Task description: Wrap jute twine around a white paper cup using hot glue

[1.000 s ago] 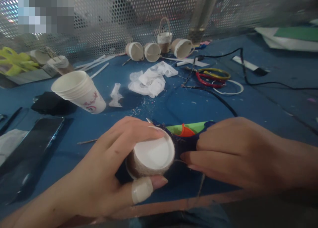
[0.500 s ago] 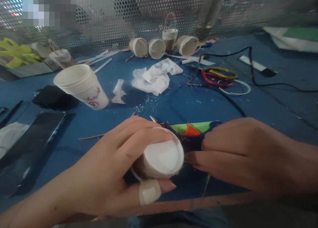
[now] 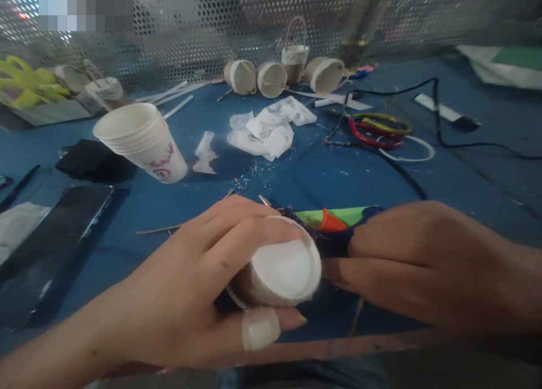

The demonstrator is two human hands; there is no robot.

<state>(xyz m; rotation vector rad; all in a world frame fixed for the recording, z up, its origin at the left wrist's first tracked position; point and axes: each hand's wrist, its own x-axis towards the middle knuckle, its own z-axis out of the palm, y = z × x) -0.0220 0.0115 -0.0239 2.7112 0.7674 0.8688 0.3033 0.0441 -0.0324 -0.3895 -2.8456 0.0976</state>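
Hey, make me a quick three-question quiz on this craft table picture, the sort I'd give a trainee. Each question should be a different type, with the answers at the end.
1. True or false: the left hand holds the small twine-wrapped cup with a white round end toward the camera.
2. How does the stack of paper cups sit? A) upright B) tipped on its side on the blue table C) upside down
3. Fill the gap: the right hand closes on a dark blue tool with a green and ___ part.
Key: 1 true; 2 B; 3 orange.
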